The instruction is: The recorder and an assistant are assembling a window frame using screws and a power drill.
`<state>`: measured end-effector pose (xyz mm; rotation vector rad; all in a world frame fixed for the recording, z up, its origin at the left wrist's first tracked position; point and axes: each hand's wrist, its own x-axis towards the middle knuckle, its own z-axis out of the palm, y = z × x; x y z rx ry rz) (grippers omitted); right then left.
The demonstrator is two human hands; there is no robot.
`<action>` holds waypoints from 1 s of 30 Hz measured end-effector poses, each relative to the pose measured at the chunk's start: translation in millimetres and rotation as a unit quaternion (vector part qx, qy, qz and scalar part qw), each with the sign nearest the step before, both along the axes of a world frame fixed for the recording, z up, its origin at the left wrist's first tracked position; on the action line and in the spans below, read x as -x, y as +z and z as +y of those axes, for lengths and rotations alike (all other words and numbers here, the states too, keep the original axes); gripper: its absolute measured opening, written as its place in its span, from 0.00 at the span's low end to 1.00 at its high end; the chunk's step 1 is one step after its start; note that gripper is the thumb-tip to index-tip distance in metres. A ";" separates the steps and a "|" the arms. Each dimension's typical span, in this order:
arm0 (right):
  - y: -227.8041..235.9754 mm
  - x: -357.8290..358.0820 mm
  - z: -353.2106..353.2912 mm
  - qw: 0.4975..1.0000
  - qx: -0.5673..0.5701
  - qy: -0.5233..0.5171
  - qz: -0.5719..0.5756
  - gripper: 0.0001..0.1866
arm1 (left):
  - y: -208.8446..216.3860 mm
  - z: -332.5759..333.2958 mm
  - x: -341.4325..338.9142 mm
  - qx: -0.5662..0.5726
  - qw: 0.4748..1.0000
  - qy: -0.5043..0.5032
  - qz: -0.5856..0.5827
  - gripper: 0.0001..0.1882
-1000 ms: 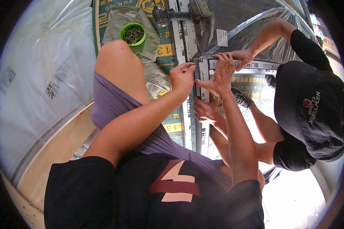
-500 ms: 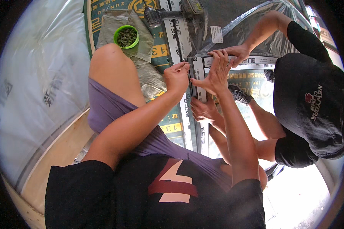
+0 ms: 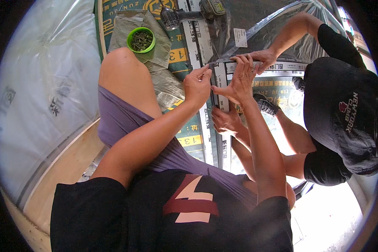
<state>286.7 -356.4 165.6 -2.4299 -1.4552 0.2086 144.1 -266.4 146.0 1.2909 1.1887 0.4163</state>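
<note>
My left hand point(image 3: 197, 87) is pinched closed beside a dark window-frame profile point(image 3: 216, 90) covered in white printed protective film. Whatever its fingertips hold is too small to make out. My right hand point(image 3: 238, 82) lies across the corner where the crosswise frame bar point(image 3: 286, 66) meets this profile. Its fingers are stretched out and its thumb is spread toward my left hand. One hand of a co-worker point(image 3: 264, 58) touches the crosswise bar just beyond my right fingers. The co-worker's other hand point(image 3: 226, 121) grips the lengthwise profile below my right hand.
A bright green bowl of screws point(image 3: 141, 40) stands on grey cloth point(image 3: 158, 56) at the far left. Beyond my hands lies a cordless power driver point(image 3: 178, 17). Clear plastic sheeting point(image 3: 277, 25) covers the far right, where the co-worker in a black cap point(image 3: 340, 109) leans in.
My left hand has shifted slightly, with its fingertips pointing further up along the profile. My right hand and the co-worker's hands keep their places on the frame.
</note>
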 end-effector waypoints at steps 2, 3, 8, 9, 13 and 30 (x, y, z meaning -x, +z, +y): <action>-1.9 1.3 3.7 1.000 0.013 0.004 0.002 0.66 | -18.7 0.1 2.8 0.090 0.991 0.072 -0.073 0.18; -2.5 0.7 3.8 1.000 0.012 0.003 0.002 0.66 | -23.8 6.2 3.0 0.089 0.991 0.072 -0.073 0.18; -3.8 -0.2 -1.8 1.000 -0.006 0.005 -0.013 0.63 | -11.6 14.8 -1.1 0.130 0.990 -0.058 -0.009 0.22; -4.1 0.2 -0.6 1.000 -0.007 0.005 -0.012 0.63 | -14.3 15.8 -0.4 0.129 0.990 -0.057 -0.008 0.22; -5.7 -0.9 -1.0 1.000 -0.010 0.008 -0.015 0.63 | -16.4 15.5 -0.6 0.065 0.995 -0.068 -0.040 0.14; -2.9 1.0 -1.1 1.000 -0.005 0.005 -0.012 0.64 | -24.0 25.1 1.5 0.087 0.994 -0.064 -0.015 0.20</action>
